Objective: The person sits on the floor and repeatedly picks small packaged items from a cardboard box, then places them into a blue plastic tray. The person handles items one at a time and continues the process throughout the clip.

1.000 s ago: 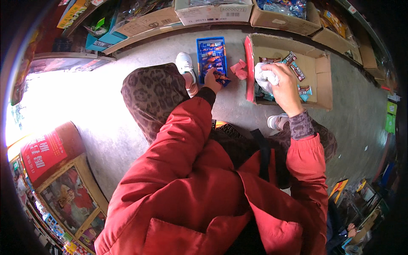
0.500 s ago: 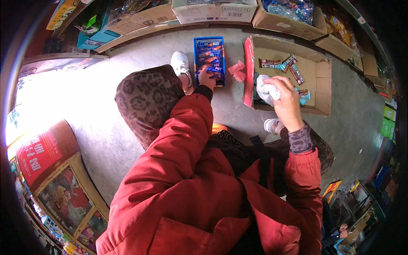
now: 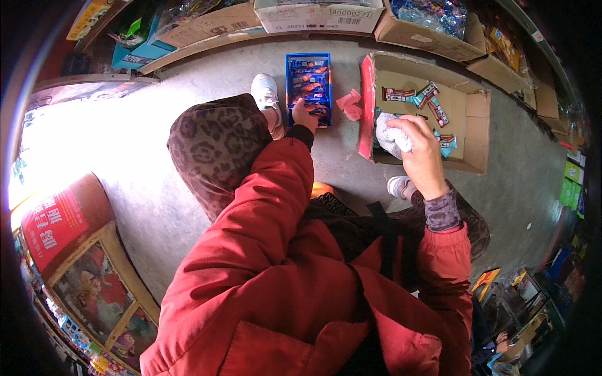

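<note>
A blue-rimmed display box stands on the floor ahead of me, filled with a row of dark blue wrapped snack bars. My left hand reaches over its near end, thumb and fingers apart, resting on the nearest bars; some fingertips are hard to make out. Off to the right, my right hand is closed round a bunched white-grey cloth. It is held above the left side of an open cardboard carton. Several brown and turquoise wrapped bars lie inside that carton, partly hidden by hand and cloth.
Pink crumpled scraps lie on the floor between box and carton. Along the far side runs a row of cardboard boxes with packaged goods. A wood-framed glass case and a red-labelled carton stand at left. My shoes flank the display box.
My left hand has shifted slightly left and its fingers have moved over the nearest bars. The right hand, still gripping the cloth, has moved very slightly.
</note>
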Tool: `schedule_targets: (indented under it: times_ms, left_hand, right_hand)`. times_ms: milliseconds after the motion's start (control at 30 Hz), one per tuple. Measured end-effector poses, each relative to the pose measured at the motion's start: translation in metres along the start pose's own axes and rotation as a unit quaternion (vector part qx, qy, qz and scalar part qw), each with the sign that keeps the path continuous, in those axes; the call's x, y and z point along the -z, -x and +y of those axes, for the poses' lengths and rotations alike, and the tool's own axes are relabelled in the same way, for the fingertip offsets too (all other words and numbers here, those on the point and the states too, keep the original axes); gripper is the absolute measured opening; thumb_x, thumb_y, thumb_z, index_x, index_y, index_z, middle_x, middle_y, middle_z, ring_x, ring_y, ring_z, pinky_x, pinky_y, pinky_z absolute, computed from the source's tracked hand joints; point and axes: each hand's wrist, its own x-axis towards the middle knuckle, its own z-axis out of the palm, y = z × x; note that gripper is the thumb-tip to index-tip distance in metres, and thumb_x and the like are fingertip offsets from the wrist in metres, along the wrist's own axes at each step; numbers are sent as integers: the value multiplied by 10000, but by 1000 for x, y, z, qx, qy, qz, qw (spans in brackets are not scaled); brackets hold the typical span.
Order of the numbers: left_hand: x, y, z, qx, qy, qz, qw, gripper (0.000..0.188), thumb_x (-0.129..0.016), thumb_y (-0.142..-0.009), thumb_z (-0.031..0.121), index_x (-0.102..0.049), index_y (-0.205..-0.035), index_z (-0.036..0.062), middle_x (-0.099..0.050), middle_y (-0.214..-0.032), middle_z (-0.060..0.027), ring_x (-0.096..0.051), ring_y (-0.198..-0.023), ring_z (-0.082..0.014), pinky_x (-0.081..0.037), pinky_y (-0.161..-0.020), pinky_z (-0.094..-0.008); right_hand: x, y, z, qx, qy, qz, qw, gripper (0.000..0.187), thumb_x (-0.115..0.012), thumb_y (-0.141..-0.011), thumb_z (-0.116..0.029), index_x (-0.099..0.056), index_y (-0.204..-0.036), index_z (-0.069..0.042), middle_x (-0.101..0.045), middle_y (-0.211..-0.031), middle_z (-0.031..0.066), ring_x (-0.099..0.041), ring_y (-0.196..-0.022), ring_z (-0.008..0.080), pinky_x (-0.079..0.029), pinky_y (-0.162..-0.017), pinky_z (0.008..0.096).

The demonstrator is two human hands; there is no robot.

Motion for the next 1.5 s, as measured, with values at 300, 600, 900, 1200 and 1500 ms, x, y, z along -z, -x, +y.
schedule_targets:
  times_ms: [300, 600, 900, 1200, 1500]
  left_hand:
    - [-5, 19, 27, 132, 272, 3, 953, 176, -493, -970, 243, -562, -1065, 111, -641, -952, -82, -637, -844, -272, -511, -741, -497]
    - [12, 8, 6, 238, 344, -20, 908, 209, -558, -932, 209, -554, -1093, 75, -620, -963, -96, -627, -854, -284, -462, -804, -521]
    - [-18, 40, 78, 43, -599, -101, 793, 268, -657, -825, 116, -659, -1082, 42, -673, -1007, -214, -674, -969, -344, -510, -824, -428]
    - [-17, 47, 76, 3, -469, 16, 883, 515, -608, -797, 24, -593, -1308, 90, -496, -1187, -265, -591, -1023, -430, -497, -925, -444]
    - [-20, 42, 73, 0, -436, 49, 899, 459, -668, -801, 86, -611, -1247, -8, -525, -1163, -280, -571, -1044, -421, -463, -962, -423]
  right_hand:
    - [-1, -2, -1, 5, -5, -10, 1000, 479, -610, -669, 183, -663, -1062, -86, -617, -1069, 126, -635, -998, 345, -524, -851, 398]
    - [1, 0, -1, 3, -5, -30, 1000, 497, -596, -662, 188, -656, -1068, -93, -609, -1075, 124, -629, -1008, 343, -523, -862, 390]
    - [1, 0, -2, 10, -10, -37, 999, 481, -598, -676, 179, -651, -1075, -84, -613, -1071, 122, -628, -1008, 341, -523, -861, 387]
    - [1, 2, 1, 5, -9, -41, 999, 471, -600, -692, 176, -652, -1080, -85, -617, -1074, 120, -629, -1007, 339, -522, -863, 390]
    - [3, 3, 1, 5, -13, -44, 999, 453, -593, -710, 164, -654, -1085, -84, -621, -1067, 121, -632, -1008, 331, -523, -866, 383]
